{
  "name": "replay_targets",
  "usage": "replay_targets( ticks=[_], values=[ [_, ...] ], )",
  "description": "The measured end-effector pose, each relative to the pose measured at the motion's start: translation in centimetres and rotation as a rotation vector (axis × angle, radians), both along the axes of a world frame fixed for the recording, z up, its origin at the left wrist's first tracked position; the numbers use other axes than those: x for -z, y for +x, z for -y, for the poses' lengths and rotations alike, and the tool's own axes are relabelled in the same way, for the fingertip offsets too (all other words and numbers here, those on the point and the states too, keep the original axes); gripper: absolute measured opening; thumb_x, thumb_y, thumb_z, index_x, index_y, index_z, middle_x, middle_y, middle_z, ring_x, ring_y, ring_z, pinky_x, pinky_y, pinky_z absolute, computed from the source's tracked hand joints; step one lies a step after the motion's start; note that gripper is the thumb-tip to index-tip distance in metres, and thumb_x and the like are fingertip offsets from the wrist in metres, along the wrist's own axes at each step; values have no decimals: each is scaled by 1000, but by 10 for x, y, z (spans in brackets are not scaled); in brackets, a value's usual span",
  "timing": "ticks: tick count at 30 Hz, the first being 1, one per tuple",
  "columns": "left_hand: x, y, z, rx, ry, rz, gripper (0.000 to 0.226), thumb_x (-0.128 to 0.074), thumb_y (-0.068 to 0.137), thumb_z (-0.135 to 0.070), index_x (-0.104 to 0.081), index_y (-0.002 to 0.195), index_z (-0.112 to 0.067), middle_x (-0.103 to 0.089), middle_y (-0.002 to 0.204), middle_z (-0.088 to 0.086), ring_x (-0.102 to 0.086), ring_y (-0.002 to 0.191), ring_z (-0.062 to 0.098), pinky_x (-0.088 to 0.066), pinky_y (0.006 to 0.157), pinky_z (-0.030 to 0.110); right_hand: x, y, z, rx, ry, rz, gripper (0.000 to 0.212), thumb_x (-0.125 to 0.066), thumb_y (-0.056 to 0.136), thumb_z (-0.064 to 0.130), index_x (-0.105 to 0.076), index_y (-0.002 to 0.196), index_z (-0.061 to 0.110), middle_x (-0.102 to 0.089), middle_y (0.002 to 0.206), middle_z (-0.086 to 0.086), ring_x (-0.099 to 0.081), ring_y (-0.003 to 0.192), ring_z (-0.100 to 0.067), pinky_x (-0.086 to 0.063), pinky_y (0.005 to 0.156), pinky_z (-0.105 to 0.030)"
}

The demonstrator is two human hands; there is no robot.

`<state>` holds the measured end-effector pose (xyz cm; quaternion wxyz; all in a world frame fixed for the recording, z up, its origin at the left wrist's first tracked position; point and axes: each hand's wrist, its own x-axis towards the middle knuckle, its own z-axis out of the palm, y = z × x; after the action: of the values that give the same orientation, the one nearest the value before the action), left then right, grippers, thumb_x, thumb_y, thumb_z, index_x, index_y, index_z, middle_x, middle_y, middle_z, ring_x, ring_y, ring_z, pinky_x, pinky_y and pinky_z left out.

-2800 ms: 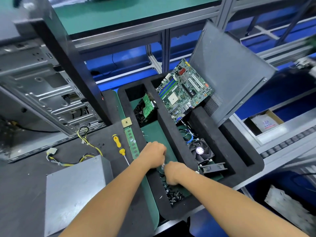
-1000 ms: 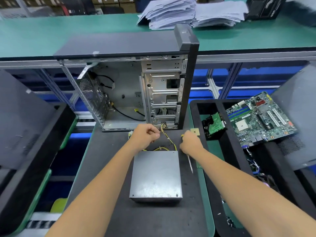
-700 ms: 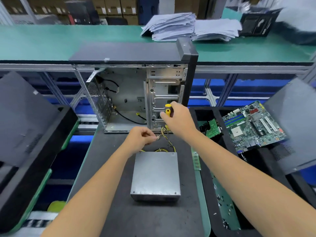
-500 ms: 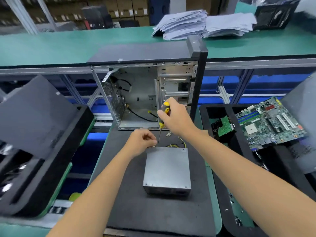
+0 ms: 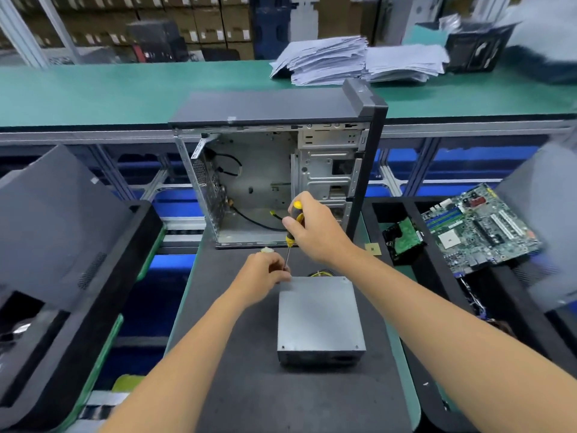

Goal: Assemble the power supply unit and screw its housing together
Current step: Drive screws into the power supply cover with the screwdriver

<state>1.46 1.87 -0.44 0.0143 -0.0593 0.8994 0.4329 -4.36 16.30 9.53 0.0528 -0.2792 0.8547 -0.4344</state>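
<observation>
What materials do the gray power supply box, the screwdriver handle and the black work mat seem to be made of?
Power supply box: likely sheet metal, with a dull, faintly brushed gray face, folded edges and small corner holes.
Screwdriver in the right hand: handle looks like glossy yellow and black plastic; the thin shaft looks like bare steel.
Work mat: matte black, no glare, probably rubber or foam.
</observation>
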Motion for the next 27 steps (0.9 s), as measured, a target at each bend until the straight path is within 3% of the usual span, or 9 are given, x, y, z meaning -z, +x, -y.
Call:
replay_targets(
  ticks=[5, 9, 12, 17, 20, 23, 27],
  values=[
    [0, 0, 4, 54, -68, -23, 29, -65, 87, -12, -56, 65, -28, -65, 81, -3, -57, 74, 11, -38, 64, 18, -4, 4, 3, 2, 9, 11, 10, -51, 97, 17, -45, 100, 10, -59, 89, -7, -65, 72, -13, -56, 72, -42],
    [-2, 1, 1, 87, -129, -28, 28, -60, 89, -9, -52, 68, -24, -63, 85, 0, -56, 79, 16, -42, 67, 23, -7, 6, 5, -22, 43, -3, 8, -51, 97, 17, -46, 100, 12, -59, 89, -6, -65, 77, -20, -55, 74, -44],
    [-4, 1, 1, 91, -128, -43, 29, -59, 90, -7, -48, 68, -24, -63, 88, 1, -56, 83, 17, -45, 72, 26, -8, 6, 6, -32, 73, -45, 9, -53, 96, 18, -46, 100, 13, -57, 87, -3, -61, 77, -20, -53, 72, -40],
    [-2, -2, 2, 67, -138, -57, 16, -53, 91, -2, -53, 79, -13, -61, 88, -2, -54, 80, 7, -37, 66, 13, -9, 5, 8, -39, 77, -95, 10, -53, 95, 17, -46, 100, 13, -54, 86, 1, -59, 80, -21, -48, 68, -34],
    [-1, -4, 1, 63, -132, -62, 12, -52, 91, -1, -57, 84, -9, -61, 88, -2, -55, 83, 12, -38, 68, 16, -9, 3, 7, -38, 80, -100, 10, -55, 95, 18, -46, 98, 14, -54, 85, 2, -59, 78, -20, -46, 65, -30],
    [0, -5, -1, 87, -150, -49, 16, -50, 92, -1, -56, 84, -13, -61, 91, 0, -53, 87, 16, -36, 70, 20, -7, 1, 5, -45, 101, -107, 12, -58, 93, 18, -47, 95, 15, -54, 83, 3, -56, 73, -16, -44, 60, -24],
    [4, -5, -5, 118, -141, -53, 20, -51, 94, -3, -54, 83, -19, -58, 93, -6, -52, 89, 13, -35, 70, 8, -5, -2, 4, -63, 133, -114, 14, -62, 91, 19, -49, 94, 15, -54, 82, 3, -52, 70, -15, -41, 58, -22]
  ],
)
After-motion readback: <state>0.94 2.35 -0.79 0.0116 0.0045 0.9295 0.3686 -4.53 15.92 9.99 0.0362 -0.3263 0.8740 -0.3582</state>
